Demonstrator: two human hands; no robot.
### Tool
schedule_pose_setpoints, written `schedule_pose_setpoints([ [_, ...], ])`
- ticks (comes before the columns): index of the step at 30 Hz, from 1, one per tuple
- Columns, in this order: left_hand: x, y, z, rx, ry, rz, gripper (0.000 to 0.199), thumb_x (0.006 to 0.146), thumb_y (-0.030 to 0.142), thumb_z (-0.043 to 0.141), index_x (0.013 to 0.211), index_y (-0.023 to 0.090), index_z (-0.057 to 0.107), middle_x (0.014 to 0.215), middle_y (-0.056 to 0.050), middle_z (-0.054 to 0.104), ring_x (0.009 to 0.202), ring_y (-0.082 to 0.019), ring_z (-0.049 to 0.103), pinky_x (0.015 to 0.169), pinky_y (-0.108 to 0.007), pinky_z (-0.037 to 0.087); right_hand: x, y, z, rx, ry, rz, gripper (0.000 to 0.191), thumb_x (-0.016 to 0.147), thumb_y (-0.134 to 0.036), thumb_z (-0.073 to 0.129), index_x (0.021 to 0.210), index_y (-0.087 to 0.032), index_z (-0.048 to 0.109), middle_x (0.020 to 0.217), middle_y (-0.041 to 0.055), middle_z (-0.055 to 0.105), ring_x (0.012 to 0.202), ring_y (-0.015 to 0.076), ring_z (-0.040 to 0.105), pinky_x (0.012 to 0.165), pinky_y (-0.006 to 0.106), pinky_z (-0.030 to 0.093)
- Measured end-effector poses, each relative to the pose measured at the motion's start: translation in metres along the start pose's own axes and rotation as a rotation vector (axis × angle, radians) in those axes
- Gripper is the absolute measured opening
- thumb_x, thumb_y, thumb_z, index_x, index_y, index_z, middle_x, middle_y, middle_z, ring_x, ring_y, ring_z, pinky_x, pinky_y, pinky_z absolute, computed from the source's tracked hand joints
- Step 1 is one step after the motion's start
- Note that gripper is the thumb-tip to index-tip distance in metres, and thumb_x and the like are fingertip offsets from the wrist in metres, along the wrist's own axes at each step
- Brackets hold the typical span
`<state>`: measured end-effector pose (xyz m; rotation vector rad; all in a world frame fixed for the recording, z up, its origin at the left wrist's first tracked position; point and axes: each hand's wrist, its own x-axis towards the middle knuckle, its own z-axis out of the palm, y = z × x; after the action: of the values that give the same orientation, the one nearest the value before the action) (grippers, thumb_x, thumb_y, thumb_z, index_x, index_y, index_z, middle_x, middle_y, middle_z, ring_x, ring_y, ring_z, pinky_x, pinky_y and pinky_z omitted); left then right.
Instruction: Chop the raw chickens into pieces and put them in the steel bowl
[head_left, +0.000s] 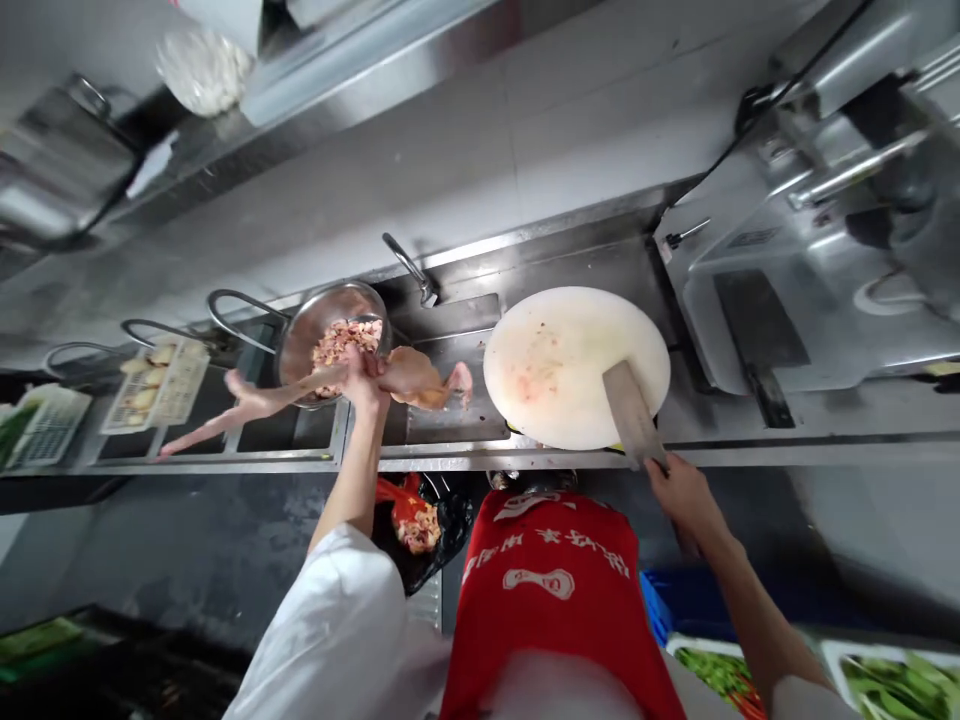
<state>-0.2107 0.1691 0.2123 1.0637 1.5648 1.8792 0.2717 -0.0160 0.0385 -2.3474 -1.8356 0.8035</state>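
My left hand (364,382) is closed around a raw poultry leg (411,375). Pale skin and pink flesh show at its right end, and a long shank with a forked foot stretches left. Behind this hand, a steel bowl (300,330) holds chopped raw meat (345,342). My right hand (682,492) grips a cleaver (630,412) by its handle, with the blade over the near right edge of a round white cutting board (574,340). Reddish stains and small scraps mark the board.
A curved faucet (411,268) rises behind the sink counter. White baskets (180,385) stand at left. Another cleaver (759,335) lies on the right side. Below the counter's edge, a black bag (454,520) holds scraps, and crates of green vegetables (900,685) sit lower right.
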Motion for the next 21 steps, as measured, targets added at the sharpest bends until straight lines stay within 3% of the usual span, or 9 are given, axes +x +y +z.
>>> schedule_pose_setpoints([
  [3,-0.001,0.030,0.022,-0.049,-0.014,0.021,0.053,0.096,0.061,0.039,0.061,0.022,0.026,0.054,0.006,0.021,0.049,-0.011,0.041,0.070,-0.033,0.053,0.002,0.007,-0.008,0.086,0.036,-0.042,0.030,0.095,-0.036,0.043,0.085,-0.016,0.063,0.079,0.0118,0.069,0.075,0.0220,0.062,0.067,0.028,0.036],
  [5,-0.007,0.032,0.043,-0.064,-0.022,0.029,0.054,0.097,0.063,0.031,0.062,0.022,0.026,0.056,0.004,0.023,0.056,-0.013,0.046,0.079,-0.037,0.053,0.000,0.010,-0.013,0.125,0.073,-0.012,0.031,0.095,-0.036,0.043,0.085,-0.016,0.063,0.080,0.0117,0.069,0.075,0.0215,0.062,0.067,0.028,0.035],
  [8,-0.039,0.009,0.085,-0.123,-0.041,-0.014,0.051,0.098,0.060,0.026,0.064,0.022,0.024,0.058,0.003,0.025,0.063,-0.014,0.050,0.091,-0.040,0.052,-0.006,0.017,-0.019,0.175,0.125,0.042,0.031,0.096,-0.036,0.041,0.087,-0.015,0.063,0.082,0.0120,0.070,0.074,0.0200,0.061,0.067,0.027,0.035],
  [10,-0.077,-0.021,0.112,-0.128,-0.093,-0.105,0.048,0.098,0.058,0.024,0.065,0.023,0.025,0.059,0.002,0.031,0.072,-0.015,0.053,0.097,-0.042,0.050,-0.010,0.023,-0.023,0.192,0.137,0.060,0.030,0.096,-0.034,0.043,0.085,-0.015,0.063,0.081,0.0120,0.069,0.071,0.0187,0.060,0.066,0.027,0.033],
  [12,-0.119,-0.053,0.126,-0.032,-0.152,-0.204,0.046,0.097,0.057,0.023,0.068,0.022,0.032,0.064,-0.001,0.042,0.085,-0.017,0.058,0.099,-0.043,0.048,-0.016,0.028,-0.025,0.196,0.123,0.084,0.028,0.095,-0.032,0.045,0.083,-0.015,0.063,0.078,0.0114,0.068,0.068,0.0176,0.058,0.064,0.027,0.031],
  [14,-0.153,-0.081,0.119,0.126,-0.204,-0.276,0.046,0.094,0.058,0.024,0.074,0.021,0.043,0.075,-0.006,0.053,0.097,-0.019,0.059,0.098,-0.043,0.048,-0.022,0.032,-0.026,0.202,0.101,0.105,0.027,0.096,-0.031,0.046,0.084,-0.014,0.064,0.079,0.0113,0.068,0.067,0.0168,0.057,0.063,0.027,0.030],
  [16,-0.171,-0.100,0.093,0.269,-0.230,-0.363,0.047,0.094,0.056,0.022,0.082,0.020,0.050,0.084,-0.008,0.058,0.107,-0.021,0.059,0.095,-0.042,0.050,-0.029,0.033,-0.026,0.202,0.077,0.116,0.026,0.097,-0.030,0.045,0.088,-0.014,0.064,0.082,0.0115,0.069,0.069,0.0165,0.058,0.064,0.026,0.030],
  [18,-0.171,-0.109,0.060,0.379,-0.199,-0.445,0.043,0.095,0.050,0.021,0.085,0.021,0.051,0.084,-0.008,0.058,0.108,-0.022,0.061,0.092,-0.041,0.052,-0.035,0.033,-0.027,0.185,0.055,0.126,0.026,0.098,-0.029,0.045,0.092,-0.012,0.064,0.084,0.0119,0.070,0.070,0.0168,0.058,0.065,0.027,0.030],
  [21,-0.159,-0.107,0.023,0.517,-0.243,-0.486,0.031,0.092,0.045,0.034,0.085,0.021,0.053,0.079,-0.007,0.057,0.099,-0.024,0.063,0.086,-0.044,0.053,-0.039,0.031,-0.031,0.142,0.024,0.139,0.026,0.099,-0.028,0.044,0.096,-0.011,0.063,0.086,0.0132,0.071,0.071,0.0181,0.060,0.065,0.028,0.029],
])
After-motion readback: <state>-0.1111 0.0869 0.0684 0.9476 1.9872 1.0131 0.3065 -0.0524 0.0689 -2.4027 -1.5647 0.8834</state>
